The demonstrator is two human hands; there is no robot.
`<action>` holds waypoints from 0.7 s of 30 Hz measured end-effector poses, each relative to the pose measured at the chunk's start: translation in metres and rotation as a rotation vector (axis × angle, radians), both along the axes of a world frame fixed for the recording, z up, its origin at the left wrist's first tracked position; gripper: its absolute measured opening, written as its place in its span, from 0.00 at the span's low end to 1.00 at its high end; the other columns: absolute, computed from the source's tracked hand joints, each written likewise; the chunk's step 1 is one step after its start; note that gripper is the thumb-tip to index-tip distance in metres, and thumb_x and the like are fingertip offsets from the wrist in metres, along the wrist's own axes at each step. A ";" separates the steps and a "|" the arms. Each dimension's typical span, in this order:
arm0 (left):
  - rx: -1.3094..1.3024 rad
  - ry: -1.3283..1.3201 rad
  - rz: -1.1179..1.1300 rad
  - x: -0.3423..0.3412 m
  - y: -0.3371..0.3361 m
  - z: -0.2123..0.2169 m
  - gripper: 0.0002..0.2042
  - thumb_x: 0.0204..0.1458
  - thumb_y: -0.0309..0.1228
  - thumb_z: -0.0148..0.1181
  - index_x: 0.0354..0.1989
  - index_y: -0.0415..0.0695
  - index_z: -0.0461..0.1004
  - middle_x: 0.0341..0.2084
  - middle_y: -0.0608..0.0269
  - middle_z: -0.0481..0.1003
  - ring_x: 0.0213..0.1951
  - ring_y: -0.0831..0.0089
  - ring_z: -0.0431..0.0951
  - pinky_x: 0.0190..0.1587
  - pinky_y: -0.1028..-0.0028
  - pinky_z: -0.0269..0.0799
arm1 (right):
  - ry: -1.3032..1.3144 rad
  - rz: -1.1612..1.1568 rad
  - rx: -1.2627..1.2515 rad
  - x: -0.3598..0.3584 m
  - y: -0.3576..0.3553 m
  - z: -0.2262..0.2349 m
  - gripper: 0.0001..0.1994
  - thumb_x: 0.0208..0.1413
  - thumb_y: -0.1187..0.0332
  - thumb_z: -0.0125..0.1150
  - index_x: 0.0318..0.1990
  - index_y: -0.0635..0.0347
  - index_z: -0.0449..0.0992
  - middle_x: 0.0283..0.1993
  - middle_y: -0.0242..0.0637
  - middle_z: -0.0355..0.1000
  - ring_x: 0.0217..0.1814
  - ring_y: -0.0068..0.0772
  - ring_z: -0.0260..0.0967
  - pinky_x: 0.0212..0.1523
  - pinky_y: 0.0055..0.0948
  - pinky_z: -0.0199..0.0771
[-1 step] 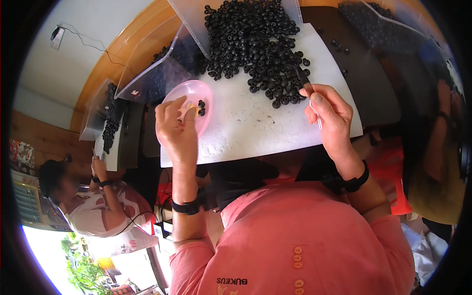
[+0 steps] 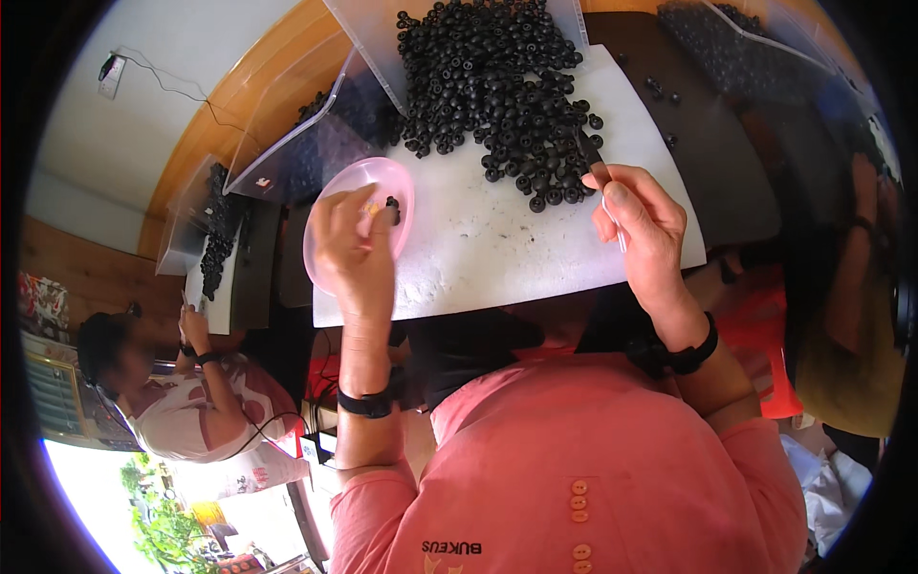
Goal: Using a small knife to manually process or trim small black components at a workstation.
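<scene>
My left hand lies over a shallow pink dish at the left edge of a white board. Its fingertips pinch a small yellowish piece, right next to one black bead in the dish. My right hand grips thin metal tweezers, and their tip reaches into the near edge of a big heap of black round beads on the board. Both wrists wear black bands.
Clear plastic bins with more black beads stand at the back left, and another one at the back right. A few loose beads lie on the dark table. Another person works at a smaller white board on the left.
</scene>
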State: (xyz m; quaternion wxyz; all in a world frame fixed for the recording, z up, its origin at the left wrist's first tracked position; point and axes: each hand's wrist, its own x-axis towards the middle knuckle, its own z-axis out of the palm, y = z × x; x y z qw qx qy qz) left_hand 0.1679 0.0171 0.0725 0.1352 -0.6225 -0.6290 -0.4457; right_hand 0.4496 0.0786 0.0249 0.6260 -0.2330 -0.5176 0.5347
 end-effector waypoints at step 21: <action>-0.406 -0.009 -0.357 0.051 0.041 -0.022 0.15 0.43 0.17 0.62 0.42 0.39 0.80 0.38 0.60 0.74 0.40 0.71 0.75 0.36 0.75 0.73 | -0.061 0.048 0.144 0.009 0.000 -0.009 0.17 0.67 0.64 0.58 0.51 0.73 0.75 0.42 0.39 0.78 0.25 0.16 0.60 0.28 0.21 0.63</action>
